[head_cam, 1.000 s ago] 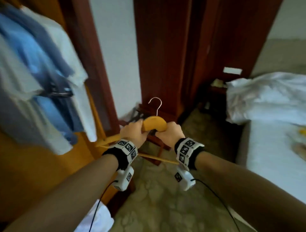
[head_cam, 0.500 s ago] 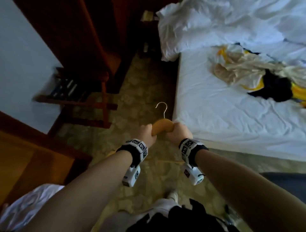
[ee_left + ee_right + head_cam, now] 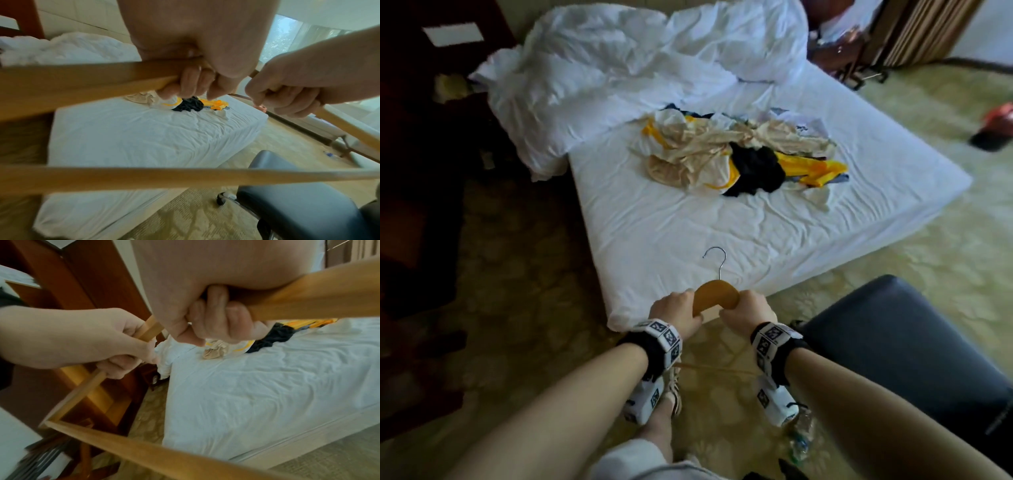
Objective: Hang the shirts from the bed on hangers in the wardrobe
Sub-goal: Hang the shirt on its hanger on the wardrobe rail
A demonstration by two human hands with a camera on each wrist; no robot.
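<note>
The person is gripping a wooden hanger (image 3: pixel 715 297) with both hands, the left hand (image 3: pixel 677 311) curling around one shoulder and the right hand (image 3: pixel 747 311) curling around the other, so the metal hook (image 3: pixel 715 257) is pointing up and away toward the bed (image 3: pixel 688 240) at the centre of the head view. Holding it by both shoulders is probably keeping it level and ready to slip into a neckline, with the bottom bar hanging below the wrists. The wrist views are confirming this: the fingers (image 3: pixel 193 82) of the left hand are wrapping fully round the wood, and the fingers (image 3: pixel 218 318) of the right are doing the same. The shirts (image 3: pixel 726 161) are lying in a loose heap just above the middle of the frame, well apart from the hands: cream, black and yellow fabrics are tangling together on the white sheet. A crumpled white duvet (image 3: pixel 619 68) is bunching across the upper left of the frame. A dark upholstered chair (image 3: pixel 900 349) is standing at the lower right, close beside the right forearm, and patterned beige carpet (image 3: pixel 928 274) is covering the floor around the bed. Dark wooden furniture (image 3: pixel 417 171) is filling the left edge. A shirt is not yet on the hanger, so picking one from the heap looks like the step ahead.
</note>
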